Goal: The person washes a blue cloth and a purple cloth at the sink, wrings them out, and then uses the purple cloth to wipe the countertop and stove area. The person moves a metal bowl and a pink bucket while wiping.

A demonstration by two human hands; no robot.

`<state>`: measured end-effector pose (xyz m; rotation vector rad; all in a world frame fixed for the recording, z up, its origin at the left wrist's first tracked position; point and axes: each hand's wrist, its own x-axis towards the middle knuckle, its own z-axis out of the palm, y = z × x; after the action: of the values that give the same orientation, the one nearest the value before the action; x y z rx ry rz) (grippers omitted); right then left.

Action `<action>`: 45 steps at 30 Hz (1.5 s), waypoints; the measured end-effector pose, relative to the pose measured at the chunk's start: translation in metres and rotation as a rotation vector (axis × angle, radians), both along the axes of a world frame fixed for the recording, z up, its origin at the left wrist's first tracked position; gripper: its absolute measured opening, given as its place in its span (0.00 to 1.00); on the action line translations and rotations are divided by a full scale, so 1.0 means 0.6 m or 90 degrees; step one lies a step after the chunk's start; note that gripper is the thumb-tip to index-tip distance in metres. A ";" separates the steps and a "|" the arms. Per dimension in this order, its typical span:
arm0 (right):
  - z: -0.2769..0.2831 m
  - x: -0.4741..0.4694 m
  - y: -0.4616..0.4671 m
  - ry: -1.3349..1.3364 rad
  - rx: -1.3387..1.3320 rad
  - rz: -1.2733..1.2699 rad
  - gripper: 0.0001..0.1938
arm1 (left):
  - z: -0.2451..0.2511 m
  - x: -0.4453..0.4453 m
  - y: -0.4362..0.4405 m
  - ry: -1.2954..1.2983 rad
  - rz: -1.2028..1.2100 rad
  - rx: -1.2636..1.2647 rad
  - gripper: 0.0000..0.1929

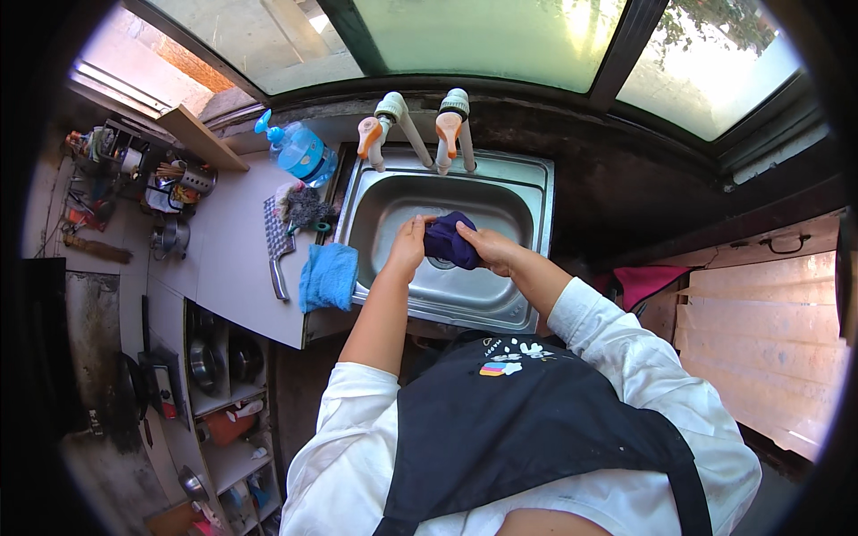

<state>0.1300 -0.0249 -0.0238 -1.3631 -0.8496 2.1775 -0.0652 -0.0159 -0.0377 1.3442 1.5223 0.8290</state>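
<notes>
A bunched dark purple cloth is held between my two hands, over the basin of a stainless steel sink. My left hand grips its left end, thumb on top. On the other side my right hand presses it with the thumb above and the fingers mostly hidden underneath. Part of the round drain shows just below the cloth. Two white taps with orange handles, the left tap and the right tap, rise from the sink's back edge.
Left of the sink, a folded blue towel lies at the counter's edge beside a cleaver. Scrubbers and a blue pump bottle stand behind. Shelves with pots are below; a window runs along the back.
</notes>
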 end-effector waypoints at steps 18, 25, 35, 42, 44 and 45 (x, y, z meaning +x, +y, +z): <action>0.076 -0.011 -0.010 0.125 0.027 -0.115 0.21 | 0.098 0.023 -0.055 -0.303 0.027 -0.132 0.19; 0.175 0.017 0.047 -0.483 0.717 0.024 0.11 | 0.102 0.005 -0.056 -0.443 0.008 -0.079 0.17; 0.194 -0.010 0.102 -0.413 0.859 -0.050 0.09 | 0.182 -0.016 -0.040 -0.680 0.054 -0.054 0.18; 0.126 -0.059 0.001 0.041 0.206 0.020 0.23 | 0.176 -0.003 -0.034 -0.511 0.013 -0.041 0.14; 0.065 -0.052 0.020 0.129 0.126 -0.076 0.19 | 0.181 -0.001 -0.032 -0.472 0.093 -0.016 0.12; 0.043 -0.044 0.029 0.173 0.085 -0.125 0.17 | 0.193 -0.011 -0.028 -0.529 0.155 0.005 0.11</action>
<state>0.1034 -0.0073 0.0018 -1.0121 -0.7121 2.0528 -0.0718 -0.0329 0.0781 0.6621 1.0113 1.3352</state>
